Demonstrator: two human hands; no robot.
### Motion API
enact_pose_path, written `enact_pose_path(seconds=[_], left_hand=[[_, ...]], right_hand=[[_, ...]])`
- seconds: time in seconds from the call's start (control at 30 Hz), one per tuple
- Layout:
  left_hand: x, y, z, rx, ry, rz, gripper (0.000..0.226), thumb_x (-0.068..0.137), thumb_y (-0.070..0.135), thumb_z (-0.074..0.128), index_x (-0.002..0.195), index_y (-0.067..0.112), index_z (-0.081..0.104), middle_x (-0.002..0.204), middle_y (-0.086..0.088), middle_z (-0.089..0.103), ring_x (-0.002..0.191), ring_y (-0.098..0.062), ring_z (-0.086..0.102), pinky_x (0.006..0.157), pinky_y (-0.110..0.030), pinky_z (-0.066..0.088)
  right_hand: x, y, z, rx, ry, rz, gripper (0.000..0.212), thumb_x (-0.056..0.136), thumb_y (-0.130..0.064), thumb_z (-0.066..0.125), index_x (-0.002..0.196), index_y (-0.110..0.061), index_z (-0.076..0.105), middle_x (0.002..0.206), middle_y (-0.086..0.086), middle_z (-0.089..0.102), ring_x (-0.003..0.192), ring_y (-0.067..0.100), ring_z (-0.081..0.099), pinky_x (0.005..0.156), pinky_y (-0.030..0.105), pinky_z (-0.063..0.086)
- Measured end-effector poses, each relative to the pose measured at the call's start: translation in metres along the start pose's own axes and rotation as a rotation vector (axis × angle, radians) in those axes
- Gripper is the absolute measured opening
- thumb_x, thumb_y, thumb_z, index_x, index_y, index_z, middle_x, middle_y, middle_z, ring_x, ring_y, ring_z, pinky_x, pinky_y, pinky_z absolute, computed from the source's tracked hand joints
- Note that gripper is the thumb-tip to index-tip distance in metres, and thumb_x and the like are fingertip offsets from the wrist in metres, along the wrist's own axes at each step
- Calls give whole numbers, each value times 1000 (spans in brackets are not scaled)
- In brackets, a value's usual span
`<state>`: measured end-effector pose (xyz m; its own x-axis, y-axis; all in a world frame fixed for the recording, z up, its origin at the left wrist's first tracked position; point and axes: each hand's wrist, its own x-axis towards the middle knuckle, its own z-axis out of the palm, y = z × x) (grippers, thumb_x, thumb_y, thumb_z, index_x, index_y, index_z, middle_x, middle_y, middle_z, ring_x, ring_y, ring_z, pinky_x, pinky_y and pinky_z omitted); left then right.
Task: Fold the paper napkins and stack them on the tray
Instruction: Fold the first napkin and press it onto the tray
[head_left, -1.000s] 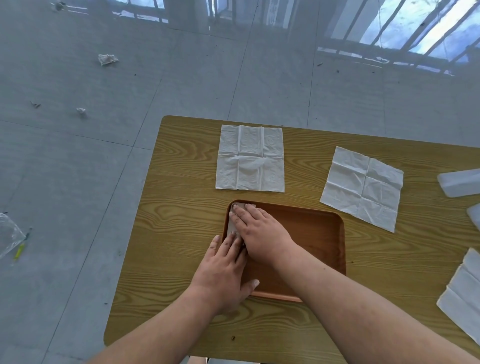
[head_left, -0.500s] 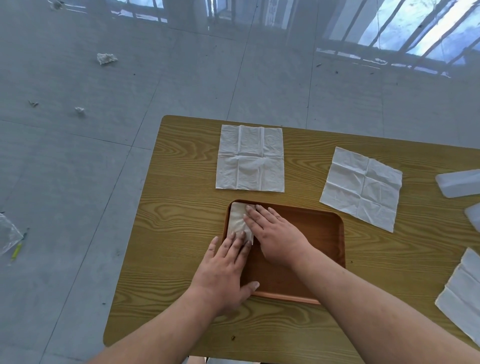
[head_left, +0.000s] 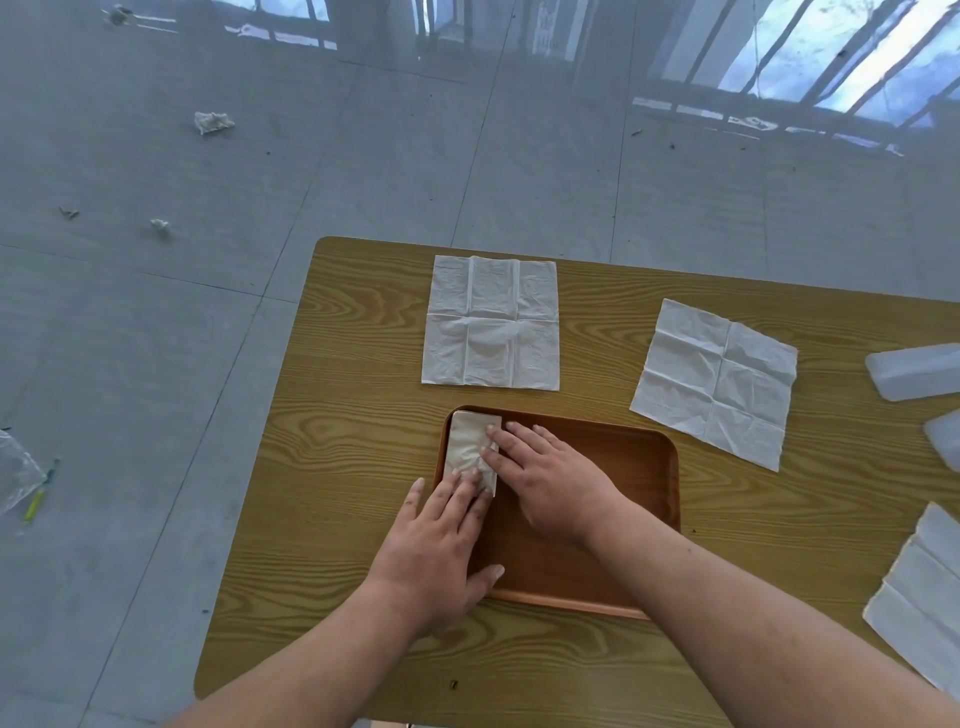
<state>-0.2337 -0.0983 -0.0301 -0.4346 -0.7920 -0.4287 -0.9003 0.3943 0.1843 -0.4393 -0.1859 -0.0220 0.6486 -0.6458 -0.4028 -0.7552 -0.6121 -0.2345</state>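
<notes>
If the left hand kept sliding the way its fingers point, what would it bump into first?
The left hand has its fingertips on the folded napkin, so that comes first. Past it, probably the far rim of the tray, then the open napkin on the table.

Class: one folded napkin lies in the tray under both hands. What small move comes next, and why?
Probably lift the left hand and right hand and reach for the unfolded napkin just beyond the tray: the folded napkin already lies flat in its far left corner, and that one lies open on the table.
</notes>
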Motion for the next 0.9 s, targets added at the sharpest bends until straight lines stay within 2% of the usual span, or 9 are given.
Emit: enact_pose_path(seconds=[0.2, 0.33, 0.47, 0.67, 0.77, 0.9], left_hand=[[-1, 2, -5, 8, 30, -16, 85, 96, 74, 18, 161, 20, 10, 169, -3, -1, 155, -20, -9, 125, -56, 3], [-3, 2, -10, 19, 14, -54, 83, 96, 74, 19, 163, 27, 9, 170, -2, -8, 155, -19, -15, 124, -55, -7], [-3, 4, -16, 7, 8, -90, 81, 95, 75, 21, 162, 31, 15, 171, -3, -4, 156, -19, -11, 124, -55, -7], [6, 4, -28, 8, 3, -86, 83, 90, 78, 20, 157, 29, 30, 169, -7, 17, 155, -25, 11, 124, -53, 7], [7, -1, -30, 27, -7, -45, 84, 91, 77, 20, 157, 27, 31, 168, -11, 20, 154, -29, 14, 124, -53, 9], [3, -8, -27, 35, -39, 5, 85, 92, 76, 18, 160, 26, 22, 170, -13, 11, 156, -30, 6, 124, -56, 3]], right_hand=[[4, 7, -3, -9, 18, 10, 67, 101, -25, 37, 164, -23, 15, 172, 5, 4, 158, 25, 5, 126, 42, 4], [4, 12, -4, -32, 13, -15, 67, 100, -26, 39, 163, -22, 17, 172, 8, 6, 157, 27, 9, 125, 43, 8], [4, 12, -5, -33, 11, -17, 66, 100, -27, 38, 163, -23, 17, 172, 8, 8, 156, 28, 11, 125, 44, 11], [12, -2, -13, -44, 39, 29, 61, 101, -30, 37, 160, -21, 26, 168, 9, 21, 152, 32, 19, 122, 46, 19], [22, -14, -18, -50, 27, -9, 61, 104, -30, 40, 162, -23, 21, 170, 6, 16, 154, 33, 15, 123, 46, 16], [33, -24, -19, -52, -43, 1, 61, 106, -28, 33, 164, -25, 12, 172, 3, 3, 157, 31, 7, 124, 46, 11]])
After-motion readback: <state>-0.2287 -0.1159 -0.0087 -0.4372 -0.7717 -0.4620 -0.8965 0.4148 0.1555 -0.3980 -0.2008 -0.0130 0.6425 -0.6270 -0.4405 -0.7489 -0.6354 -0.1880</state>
